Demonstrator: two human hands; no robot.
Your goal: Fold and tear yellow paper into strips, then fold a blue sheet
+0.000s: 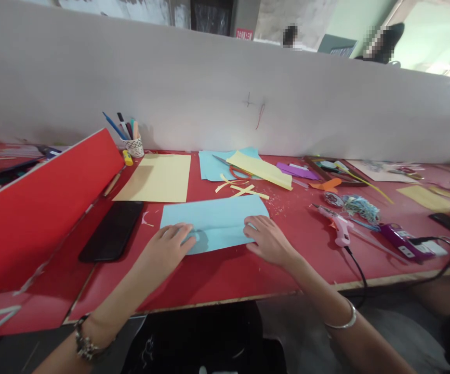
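Observation:
A sheet of light blue paper (pixel 217 215) lies in front of me on the red table, with a fold line or raised crease running across its middle. My left hand (pixel 172 240) is at its left part, fingers bent and thumb close to them, closed on the paper. At the right end, my right hand (pixel 266 239) has its fingers curled over the sheet in the same way. The fingertips' exact hold is partly hidden. Beyond the sheet lie cut yellow paper strips (pixel 244 190) and orange-handled scissors (pixel 238 172), partly under a yellow sheet (pixel 264 169).
A black phone (pixel 111 231) and a red board (pixel 49 208) stand left, near a pen cup (pixel 134 147). To the right are a pink glue gun (pixel 340 228) with a cord and a purple power strip (pixel 406 242). A white partition (pixel 194 93) closes the back.

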